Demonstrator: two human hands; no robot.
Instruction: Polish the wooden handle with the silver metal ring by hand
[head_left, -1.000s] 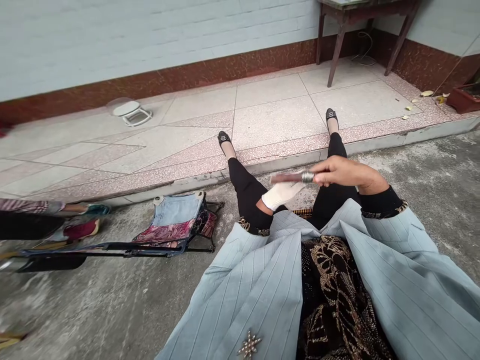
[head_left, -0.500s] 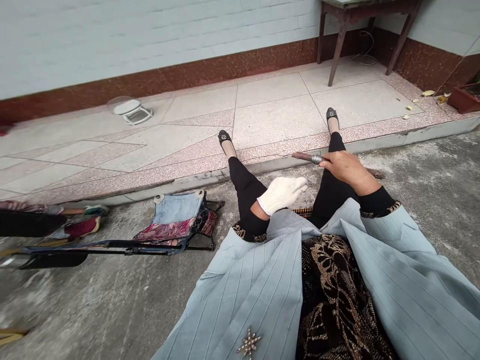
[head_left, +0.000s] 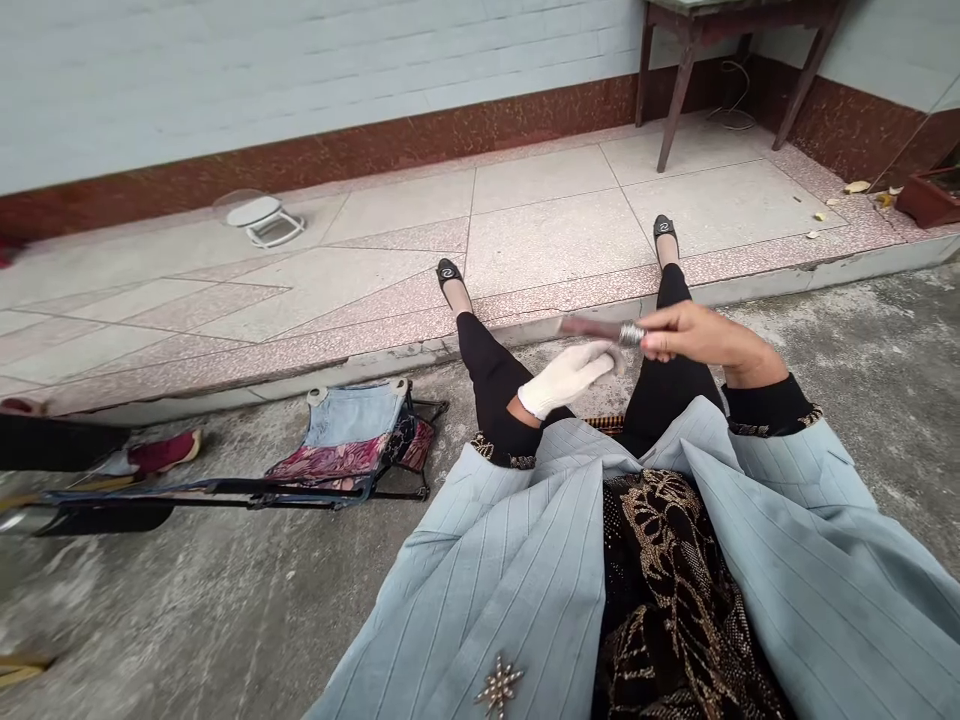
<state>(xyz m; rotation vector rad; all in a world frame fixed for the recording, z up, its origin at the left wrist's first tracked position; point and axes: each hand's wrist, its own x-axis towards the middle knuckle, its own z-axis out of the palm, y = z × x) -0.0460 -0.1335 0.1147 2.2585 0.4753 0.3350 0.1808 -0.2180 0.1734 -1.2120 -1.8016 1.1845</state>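
My right hand (head_left: 694,335) is bare and has its fingers closed around a brown stick (head_left: 589,327). Silvery wire (head_left: 631,335) is wound in a tight band around the stick, right at my fingertips. The stick lies roughly level above my lap, and its far end is hidden behind the hand. Just under its left part is my left hand (head_left: 566,380), in a white knitted glove. The gloved fingers are drawn together and slightly blurred; whatever may be between them does not show.
To my left stands a low folding chair (head_left: 352,415) with a denim and patterned cloth seat. Another person's red shoe (head_left: 165,452) is beside it. A small white stool (head_left: 274,222) stands on the tiled step, with a wooden table (head_left: 686,60) at the back right.
The right hand has turned, and the stick with its wire band has shifted slightly left. My gloved hand has moved up a little, closer beneath the stick. A person's foot at the left has moved.
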